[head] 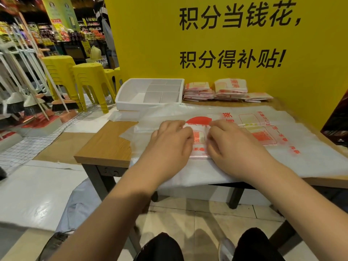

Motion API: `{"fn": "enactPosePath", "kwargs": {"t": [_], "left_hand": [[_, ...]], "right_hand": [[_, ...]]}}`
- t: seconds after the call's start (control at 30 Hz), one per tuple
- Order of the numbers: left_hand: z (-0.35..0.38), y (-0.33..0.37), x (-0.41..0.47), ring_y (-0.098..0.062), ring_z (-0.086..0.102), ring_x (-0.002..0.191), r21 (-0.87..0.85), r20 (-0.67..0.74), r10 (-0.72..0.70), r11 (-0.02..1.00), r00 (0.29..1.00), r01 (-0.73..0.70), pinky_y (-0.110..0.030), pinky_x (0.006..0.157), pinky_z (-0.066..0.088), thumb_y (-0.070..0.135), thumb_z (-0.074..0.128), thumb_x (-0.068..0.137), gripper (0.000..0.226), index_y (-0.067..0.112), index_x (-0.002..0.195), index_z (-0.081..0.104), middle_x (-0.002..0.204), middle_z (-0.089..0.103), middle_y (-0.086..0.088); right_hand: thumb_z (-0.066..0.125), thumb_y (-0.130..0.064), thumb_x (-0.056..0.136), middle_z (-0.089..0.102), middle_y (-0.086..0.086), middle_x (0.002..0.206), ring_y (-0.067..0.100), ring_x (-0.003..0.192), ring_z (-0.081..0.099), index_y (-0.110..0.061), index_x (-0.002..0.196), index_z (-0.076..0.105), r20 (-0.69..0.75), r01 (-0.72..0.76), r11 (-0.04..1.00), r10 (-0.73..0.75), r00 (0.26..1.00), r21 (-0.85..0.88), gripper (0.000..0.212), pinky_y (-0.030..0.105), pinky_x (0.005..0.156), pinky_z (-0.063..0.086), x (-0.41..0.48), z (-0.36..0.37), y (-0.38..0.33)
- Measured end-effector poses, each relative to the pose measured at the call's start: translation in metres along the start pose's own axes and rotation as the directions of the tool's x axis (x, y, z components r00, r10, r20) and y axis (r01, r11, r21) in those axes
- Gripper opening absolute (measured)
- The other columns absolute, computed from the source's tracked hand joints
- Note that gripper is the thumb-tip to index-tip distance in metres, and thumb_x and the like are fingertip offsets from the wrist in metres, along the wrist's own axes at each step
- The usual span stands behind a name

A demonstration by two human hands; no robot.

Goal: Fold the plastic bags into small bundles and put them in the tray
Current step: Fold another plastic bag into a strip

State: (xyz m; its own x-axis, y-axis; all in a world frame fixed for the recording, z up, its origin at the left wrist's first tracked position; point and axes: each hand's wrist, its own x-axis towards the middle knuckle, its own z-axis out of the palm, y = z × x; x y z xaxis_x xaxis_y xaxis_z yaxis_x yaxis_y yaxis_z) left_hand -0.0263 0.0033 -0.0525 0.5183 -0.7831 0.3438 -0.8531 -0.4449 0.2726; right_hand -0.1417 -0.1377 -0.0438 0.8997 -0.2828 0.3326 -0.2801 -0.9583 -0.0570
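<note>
A partly folded clear plastic bag with red print lies on a stack of flat bags spread over the wooden table. My left hand and my right hand lie on either side of the fold, fingers curled onto its edges and pressing it down. A white divided tray stands at the table's back left, with nothing visible inside. Folded bag bundles are piled to the right of the tray against the yellow wall.
The wooden table ends at a left edge near my left hand. A dark box sits at the right edge. Yellow stools and brooms stand on the floor to the left. The yellow sign wall backs the table.
</note>
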Motion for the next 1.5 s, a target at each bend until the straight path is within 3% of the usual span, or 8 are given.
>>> {"fn": "enactPosePath", "kwargs": {"t": [0.1,0.2,0.6,0.83,0.97,1.17,1.33,1.5], "left_hand": [[-0.001,-0.003,0.017,-0.016,0.016,0.149,-0.007,0.166,0.024,1.0,0.986,-0.024,-0.04,0.122,0.011,0.029,0.035,0.104,0.014,0.027,0.113,0.046,0.144,0.047,0.004],[0.003,-0.008,0.02,-0.013,0.006,0.152,0.014,0.3,0.004,1.0,0.954,-0.009,-0.043,0.124,0.0,0.036,0.028,0.105,0.041,0.023,0.144,0.034,0.159,0.03,0.003],[-0.019,-0.025,0.023,-0.011,-0.006,0.151,0.162,0.563,-0.043,0.985,0.825,-0.059,-0.035,0.122,-0.005,0.085,0.016,0.08,0.088,0.046,0.155,-0.009,0.163,-0.01,0.024],[-0.027,-0.02,0.027,-0.014,0.002,0.152,0.212,0.461,0.027,0.967,0.887,-0.139,-0.045,0.122,-0.01,0.069,0.03,0.096,0.063,0.051,0.154,0.012,0.166,0.0,0.017],[-0.023,-0.016,0.021,-0.02,0.033,0.133,0.378,0.164,0.135,0.906,0.977,-0.189,-0.039,0.109,0.018,0.022,0.051,0.101,0.045,0.046,0.14,0.05,0.147,0.044,0.01],[-0.007,0.0,0.011,-0.018,0.056,0.109,0.138,0.108,0.109,0.983,0.988,-0.123,-0.042,0.102,0.042,0.041,0.034,0.104,0.038,0.026,0.118,0.066,0.116,0.065,0.007],[-0.005,-0.007,0.017,-0.006,0.027,0.146,0.001,0.318,0.072,0.997,0.945,-0.076,-0.044,0.124,0.003,0.046,0.028,0.106,0.048,0.033,0.151,0.039,0.157,0.036,0.014],[-0.003,-0.015,0.016,0.003,-0.002,0.15,0.005,0.416,0.057,0.998,0.908,-0.064,-0.038,0.123,-0.01,0.048,0.019,0.106,0.053,0.039,0.158,0.013,0.165,0.003,0.018]], "right_hand": [[0.033,-0.037,0.103,0.052,0.0,0.137,0.021,0.126,0.047,-0.021,0.128,0.05,0.122,0.048,0.995,-0.058,0.991,0.084,0.034,0.034,0.099,0.035,0.012,0.003,0.004],[0.017,-0.046,0.106,0.009,-0.01,0.167,0.006,0.152,0.004,-0.03,0.159,0.015,0.326,0.037,0.987,-0.086,0.941,0.154,0.056,0.029,0.123,0.004,0.015,0.009,0.01],[0.018,-0.084,0.079,-0.017,-0.022,0.162,-0.003,0.147,-0.018,-0.04,0.157,-0.009,0.565,0.047,0.989,-0.119,0.817,0.142,0.094,0.027,0.122,-0.01,0.02,-0.01,0.045],[0.008,-0.083,0.087,0.027,-0.014,0.16,0.011,0.147,0.02,-0.036,0.155,0.029,0.238,0.062,0.985,-0.1,0.966,0.162,0.086,0.035,0.122,0.017,0.009,0.006,0.047],[0.025,-0.07,0.096,0.06,-0.012,0.11,0.012,0.106,0.05,-0.035,0.113,0.069,-0.013,0.067,0.981,-0.066,0.998,0.181,0.059,0.04,0.091,0.048,0.01,0.01,0.057],[0.055,-0.054,0.094,0.061,-0.012,0.099,0.004,0.094,0.052,-0.027,0.08,0.062,-0.16,0.216,0.932,-0.175,0.971,0.292,0.031,0.023,0.079,0.042,0.01,0.011,0.054],[0.055,-0.05,0.096,0.058,-0.015,0.128,0.002,0.117,0.05,-0.031,0.128,0.058,0.027,0.2,0.924,-0.221,0.975,0.326,0.037,0.024,0.099,0.042,0.016,0.004,0.048],[0.014,-0.062,0.097,-0.001,-0.024,0.163,-0.008,0.148,-0.006,-0.039,0.158,0.007,0.4,0.119,0.966,-0.205,0.893,0.229,0.065,0.027,0.124,-0.002,0.015,0.007,0.043]]}}
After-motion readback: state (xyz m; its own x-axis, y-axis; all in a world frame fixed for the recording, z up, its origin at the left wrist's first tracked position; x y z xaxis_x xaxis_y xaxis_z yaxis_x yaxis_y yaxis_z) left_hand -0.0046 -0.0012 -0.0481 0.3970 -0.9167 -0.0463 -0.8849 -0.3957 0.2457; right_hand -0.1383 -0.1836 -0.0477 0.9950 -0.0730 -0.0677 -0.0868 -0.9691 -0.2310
